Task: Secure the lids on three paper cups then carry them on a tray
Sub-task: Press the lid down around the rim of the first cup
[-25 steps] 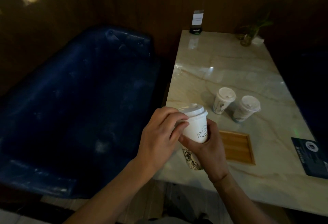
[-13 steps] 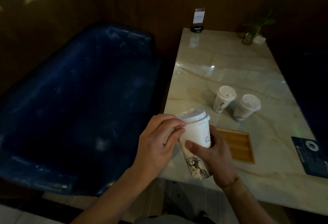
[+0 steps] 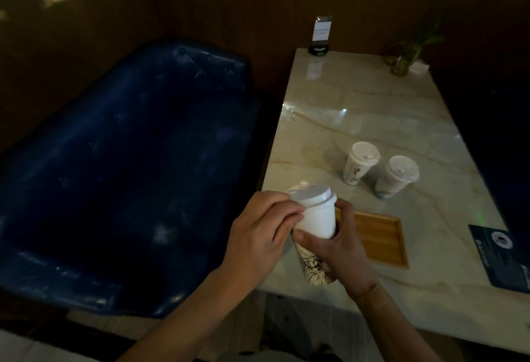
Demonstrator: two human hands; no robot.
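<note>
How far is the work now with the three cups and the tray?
Looks done: two lidded cups stand on the table. In hand: the right hand holds the third cup while the left hand works at its lid. Left: the wooden tray holds no cups.

Dim, underexposed scene. The marble table (image 3: 372, 109) carries the only bright glare, small highlights near its far-left corner. The blue seat (image 3: 120, 166) beside it shows faint sheen; edges bend, corners darken.
</note>
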